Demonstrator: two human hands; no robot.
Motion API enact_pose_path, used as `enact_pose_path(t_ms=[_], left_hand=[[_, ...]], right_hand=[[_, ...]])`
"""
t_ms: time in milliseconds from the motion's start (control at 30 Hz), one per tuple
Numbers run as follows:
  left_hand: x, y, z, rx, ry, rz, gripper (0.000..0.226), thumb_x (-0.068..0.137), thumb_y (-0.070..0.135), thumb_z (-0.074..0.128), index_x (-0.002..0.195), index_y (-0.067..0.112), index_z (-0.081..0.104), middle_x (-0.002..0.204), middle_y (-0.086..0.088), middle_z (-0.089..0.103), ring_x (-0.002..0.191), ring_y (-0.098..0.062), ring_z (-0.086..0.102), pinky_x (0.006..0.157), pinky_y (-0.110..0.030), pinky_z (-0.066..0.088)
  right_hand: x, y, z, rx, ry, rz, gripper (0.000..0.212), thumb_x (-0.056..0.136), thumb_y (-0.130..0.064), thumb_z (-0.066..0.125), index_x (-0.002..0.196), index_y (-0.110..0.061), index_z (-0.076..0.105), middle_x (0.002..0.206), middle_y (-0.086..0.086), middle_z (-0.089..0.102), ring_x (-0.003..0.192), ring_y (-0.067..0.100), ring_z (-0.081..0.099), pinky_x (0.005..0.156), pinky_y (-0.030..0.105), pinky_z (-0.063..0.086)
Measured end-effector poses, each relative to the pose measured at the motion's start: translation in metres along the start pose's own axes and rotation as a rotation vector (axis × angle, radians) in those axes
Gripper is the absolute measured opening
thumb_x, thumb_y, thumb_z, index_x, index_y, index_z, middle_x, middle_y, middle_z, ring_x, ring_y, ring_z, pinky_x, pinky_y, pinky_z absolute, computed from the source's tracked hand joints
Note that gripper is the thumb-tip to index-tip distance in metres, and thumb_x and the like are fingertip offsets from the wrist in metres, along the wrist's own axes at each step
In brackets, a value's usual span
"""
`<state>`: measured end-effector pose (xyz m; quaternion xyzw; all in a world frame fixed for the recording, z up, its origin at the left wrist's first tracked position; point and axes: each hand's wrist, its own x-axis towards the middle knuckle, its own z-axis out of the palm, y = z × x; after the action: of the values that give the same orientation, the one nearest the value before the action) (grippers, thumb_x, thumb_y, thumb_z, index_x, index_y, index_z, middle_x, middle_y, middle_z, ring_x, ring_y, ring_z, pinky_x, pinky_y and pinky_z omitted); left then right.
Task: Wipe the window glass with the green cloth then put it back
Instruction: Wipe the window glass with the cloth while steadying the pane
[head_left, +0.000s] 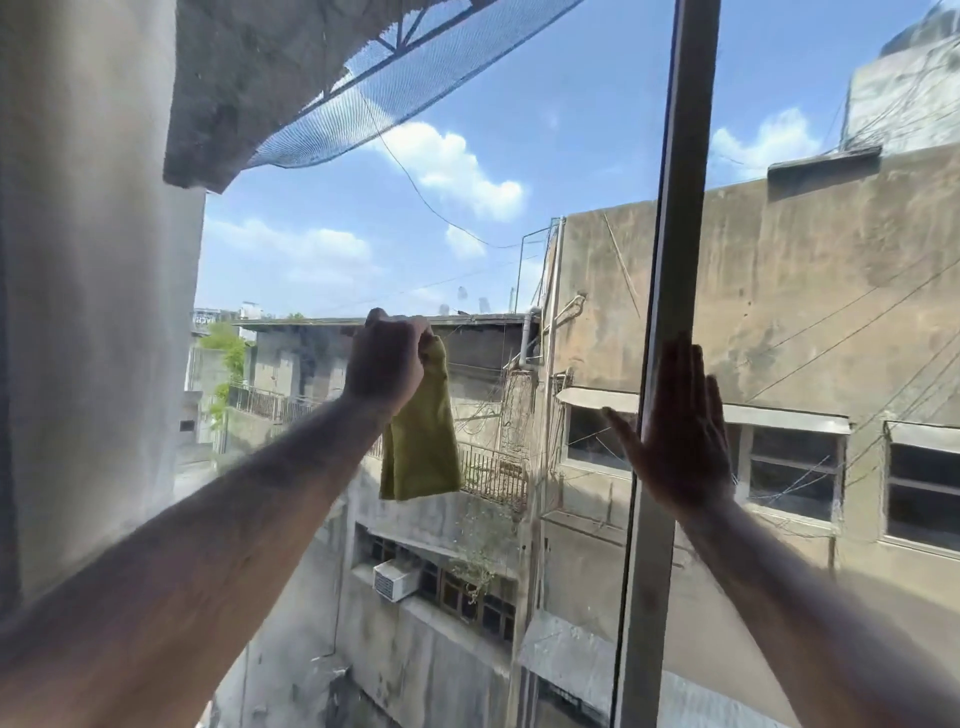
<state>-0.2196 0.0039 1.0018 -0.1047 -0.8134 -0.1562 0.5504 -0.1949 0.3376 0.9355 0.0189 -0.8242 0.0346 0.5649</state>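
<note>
The green cloth (421, 444) hangs down in front of the window glass (519, 156), pinched at its top corner. My left hand (387, 358) is closed on that corner, held up at the middle of the pane. Whether the cloth touches the glass I cannot tell. My right hand (675, 431) is flat, fingers up and spread, pressed against the glass and the grey vertical window frame bar (680, 208).
A pale wall or curtain (88, 312) fills the left side. Outside, through the glass, are concrete buildings (805, 312), a black net (415, 73) overhead, wires and blue sky. The frame bar splits the window into two panes.
</note>
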Motion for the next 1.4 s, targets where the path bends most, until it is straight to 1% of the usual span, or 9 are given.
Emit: enact_pose_path(t_ms=[100,200,333,400,467,800,1033,1267,1400], left_hand=[[-0.01,0.006,0.02,-0.084,0.119,0.015,0.02,0.095,-0.002,0.057,0.114,-0.002,0.065,0.111,-0.024,0.065,0.095,-0.031,0.066,0.079,-0.04,0.06],[-0.026,0.002,0.041,-0.181,0.266,-0.037,0.023,0.104,0.011,0.045,0.108,-0.007,0.06,0.1,-0.026,0.063,0.082,-0.028,0.057,0.074,-0.045,0.061],[-0.059,-0.011,0.082,-0.06,0.303,-0.118,0.038,0.103,0.016,0.061,0.13,-0.01,0.059,0.134,-0.033,0.061,0.123,-0.048,0.06,0.105,-0.059,0.053],[-0.082,-0.008,0.105,-0.036,0.259,-0.007,0.065,0.103,0.027,0.061,0.152,-0.009,0.04,0.16,-0.034,0.039,0.152,-0.048,0.036,0.125,-0.061,0.035],[-0.097,-0.006,0.12,-0.039,0.293,0.057,0.073,0.101,0.029,0.062,0.158,-0.005,0.031,0.168,-0.027,0.028,0.16,-0.039,0.022,0.128,-0.059,0.028],[0.011,0.041,0.104,-0.013,0.448,-0.148,0.061,0.112,0.038,0.033,0.161,0.002,0.029,0.171,-0.017,0.028,0.161,-0.033,0.023,0.131,-0.052,0.024],[-0.067,0.036,0.135,0.067,0.264,0.465,0.062,0.11,0.035,0.043,0.159,-0.001,0.031,0.17,-0.02,0.028,0.162,-0.033,0.02,0.128,-0.058,0.027],[0.029,0.009,0.081,0.019,0.392,-0.215,0.067,0.11,0.046,0.027,0.164,0.007,0.021,0.174,-0.011,0.022,0.163,-0.03,0.018,0.131,-0.053,0.022],[0.02,0.055,0.099,0.01,0.35,0.099,0.064,0.111,0.044,0.029,0.164,0.01,0.023,0.173,-0.011,0.024,0.163,-0.029,0.018,0.132,-0.053,0.021]], right_hand=[[0.001,0.002,0.017,0.011,0.095,0.018,0.1,0.103,-0.066,0.04,0.17,-0.007,-0.004,0.181,0.009,-0.007,0.169,0.025,-0.002,0.137,0.051,0.013],[0.004,0.0,0.028,0.032,0.172,0.035,0.093,0.104,-0.061,0.036,0.17,-0.006,0.002,0.181,0.009,0.001,0.169,0.026,0.004,0.136,0.054,0.016],[0.006,0.003,0.039,0.0,0.247,0.034,0.089,0.105,-0.06,0.032,0.17,-0.004,0.007,0.18,0.012,0.008,0.168,0.027,0.009,0.135,0.054,0.019],[0.007,0.005,0.043,-0.014,0.263,0.026,0.088,0.106,-0.058,0.034,0.17,-0.004,0.007,0.18,0.012,0.008,0.168,0.028,0.009,0.135,0.054,0.018],[0.006,0.006,0.045,-0.019,0.276,0.017,0.087,0.106,-0.056,0.037,0.17,-0.004,0.008,0.18,0.013,0.009,0.168,0.028,0.01,0.135,0.054,0.018],[0.007,0.012,0.055,-0.044,0.364,-0.03,0.083,0.107,-0.052,0.04,0.169,-0.004,0.014,0.179,0.012,0.012,0.168,0.028,0.014,0.136,0.052,0.017],[0.005,0.012,0.053,-0.05,0.339,-0.028,0.082,0.108,-0.052,0.035,0.17,-0.004,0.011,0.18,0.013,0.01,0.168,0.028,0.012,0.136,0.054,0.017],[0.005,0.009,0.052,-0.044,0.339,-0.02,0.081,0.109,-0.051,0.036,0.17,-0.005,0.01,0.18,0.012,0.009,0.168,0.027,0.01,0.136,0.053,0.016],[0.006,0.009,0.052,-0.037,0.352,-0.031,0.077,0.11,-0.047,0.034,0.17,-0.005,0.011,0.18,0.013,0.01,0.168,0.028,0.011,0.135,0.054,0.017]])
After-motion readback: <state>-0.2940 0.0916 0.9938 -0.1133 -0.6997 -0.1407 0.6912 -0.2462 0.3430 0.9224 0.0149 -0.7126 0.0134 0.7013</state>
